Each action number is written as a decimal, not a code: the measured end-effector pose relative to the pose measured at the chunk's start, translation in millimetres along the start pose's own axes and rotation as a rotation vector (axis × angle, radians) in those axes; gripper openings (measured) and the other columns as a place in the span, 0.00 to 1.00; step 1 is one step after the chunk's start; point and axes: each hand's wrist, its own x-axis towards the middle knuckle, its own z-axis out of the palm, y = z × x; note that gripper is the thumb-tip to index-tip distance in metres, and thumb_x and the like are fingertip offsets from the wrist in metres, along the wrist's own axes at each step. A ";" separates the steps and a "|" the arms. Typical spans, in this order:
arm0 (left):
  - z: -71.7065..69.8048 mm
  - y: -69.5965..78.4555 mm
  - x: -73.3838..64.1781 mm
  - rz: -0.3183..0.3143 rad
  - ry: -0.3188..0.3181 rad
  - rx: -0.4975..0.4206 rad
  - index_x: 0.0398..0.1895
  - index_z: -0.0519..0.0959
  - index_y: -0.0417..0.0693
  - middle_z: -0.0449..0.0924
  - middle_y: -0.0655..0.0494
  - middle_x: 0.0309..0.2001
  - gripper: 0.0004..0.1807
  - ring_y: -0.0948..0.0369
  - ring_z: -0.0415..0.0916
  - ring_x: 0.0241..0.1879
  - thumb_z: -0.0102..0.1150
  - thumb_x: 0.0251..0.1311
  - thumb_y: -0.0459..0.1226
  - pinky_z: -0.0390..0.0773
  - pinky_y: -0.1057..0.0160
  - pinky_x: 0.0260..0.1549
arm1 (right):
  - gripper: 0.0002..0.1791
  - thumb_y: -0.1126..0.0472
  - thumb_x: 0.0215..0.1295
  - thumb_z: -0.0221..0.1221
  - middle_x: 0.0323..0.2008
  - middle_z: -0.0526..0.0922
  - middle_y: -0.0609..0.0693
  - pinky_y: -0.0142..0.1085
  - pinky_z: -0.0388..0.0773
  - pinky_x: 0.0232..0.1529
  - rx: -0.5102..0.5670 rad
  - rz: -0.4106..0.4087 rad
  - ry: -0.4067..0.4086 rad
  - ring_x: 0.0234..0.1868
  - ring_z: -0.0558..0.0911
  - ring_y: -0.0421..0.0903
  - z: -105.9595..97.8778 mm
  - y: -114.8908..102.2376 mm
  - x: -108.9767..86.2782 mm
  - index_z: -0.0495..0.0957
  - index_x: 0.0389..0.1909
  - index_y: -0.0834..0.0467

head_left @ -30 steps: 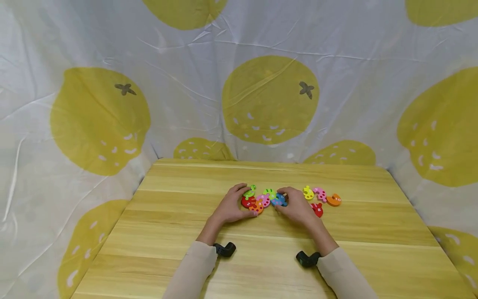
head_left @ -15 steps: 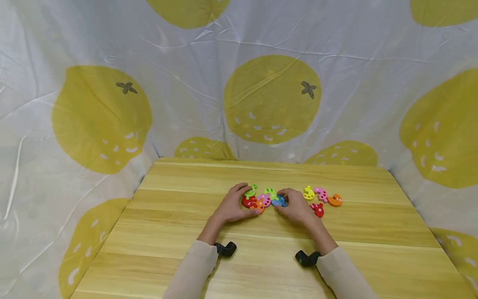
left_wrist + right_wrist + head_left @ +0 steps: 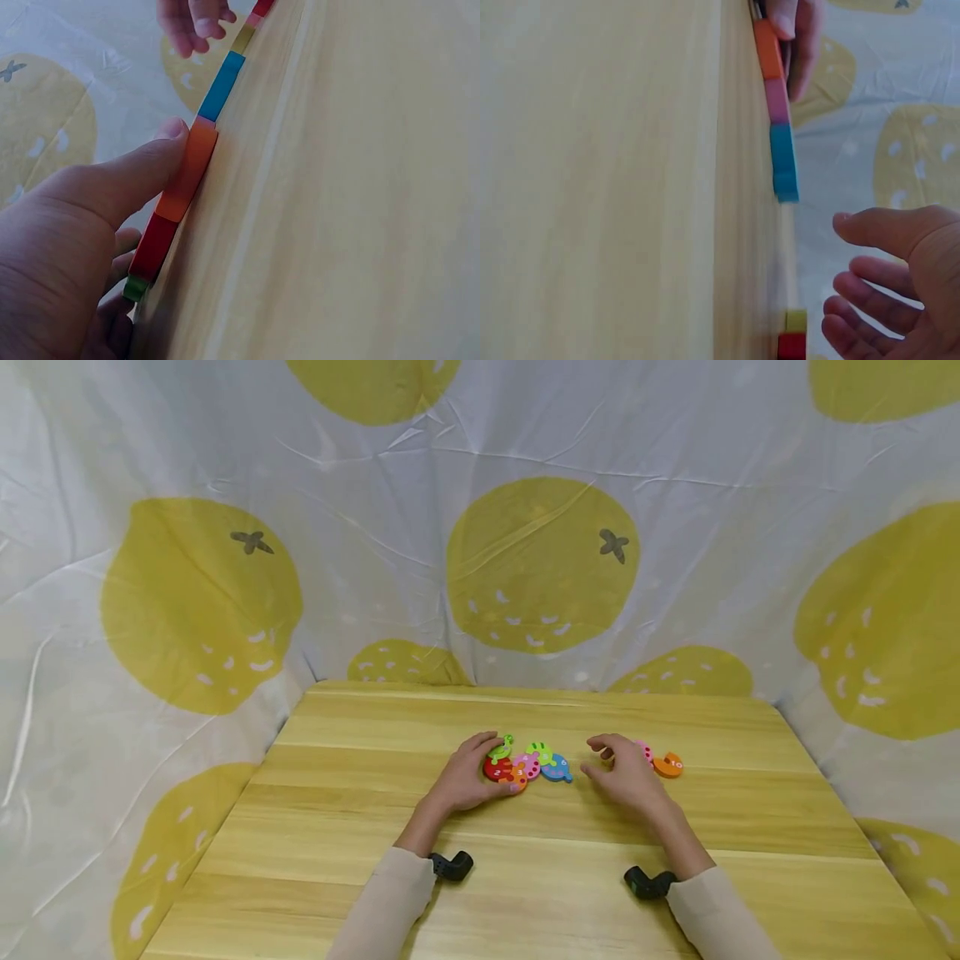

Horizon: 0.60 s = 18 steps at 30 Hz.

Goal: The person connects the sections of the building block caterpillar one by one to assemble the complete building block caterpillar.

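holding one end of the chain (image 3: 527, 766), your left hand (image 3: 465, 774) is curling round it, thumb touching the orange 3 piece (image 3: 191, 172), fingers reaching round by the green end piece (image 3: 136, 287), with the red 2 piece (image 3: 154, 246) sitting between. the whole chain is lying flat on the wooden table (image 3: 540, 893), and its far end, the blue 6 piece (image 3: 555, 767), is pointing towards your right hand (image 3: 624, 770). that hand is hovering just beyond it, not touching, thumb and fingers standing apart with air between them. in the right wrist view a yellow piece (image 3: 796, 320) and a red piece (image 3: 792, 346) are showing near your fingers. past your knuckles a pink piece (image 3: 643, 748) is peeking out, partly hidden, with the orange 10 piece (image 3: 668, 766) lying just beside it. behind everything, a pale curtain (image 3: 375, 535) is hanging, printed with yellow fruit.
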 end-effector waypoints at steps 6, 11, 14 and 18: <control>-0.9 -0.9 -0.5 0.005 -0.007 0.007 0.77 0.67 0.55 0.59 0.54 0.80 0.51 0.49 0.51 0.81 0.70 0.52 0.65 0.57 0.37 0.76 | 0.27 0.58 0.64 0.71 0.52 0.84 0.61 0.51 0.83 0.49 -0.058 -0.021 0.058 0.48 0.82 0.56 -15.2 17.5 -2.8 0.79 0.61 0.65; -0.6 -2.2 -0.6 -0.004 -0.024 0.024 0.78 0.65 0.56 0.57 0.56 0.81 0.52 0.51 0.50 0.82 0.69 0.53 0.66 0.55 0.39 0.77 | 0.27 0.59 0.61 0.72 0.44 0.83 0.60 0.43 0.77 0.42 -0.103 -0.011 0.069 0.40 0.78 0.52 -22.6 26.4 -0.9 0.80 0.58 0.68; -0.1 -1.8 -1.0 -0.001 -0.025 0.022 0.78 0.65 0.56 0.57 0.56 0.81 0.52 0.51 0.49 0.82 0.69 0.53 0.66 0.54 0.39 0.77 | 0.26 0.59 0.61 0.72 0.43 0.82 0.60 0.41 0.75 0.39 -0.120 -0.008 0.053 0.37 0.76 0.50 -24.2 30.1 -0.3 0.81 0.56 0.69; 0.7 -0.4 -0.6 0.004 -0.023 0.022 0.78 0.66 0.57 0.57 0.56 0.81 0.51 0.51 0.49 0.82 0.69 0.53 0.66 0.55 0.39 0.77 | 0.25 0.58 0.62 0.72 0.48 0.83 0.63 0.45 0.78 0.43 -0.134 -0.007 0.036 0.40 0.78 0.52 -23.4 33.3 -1.0 0.82 0.56 0.68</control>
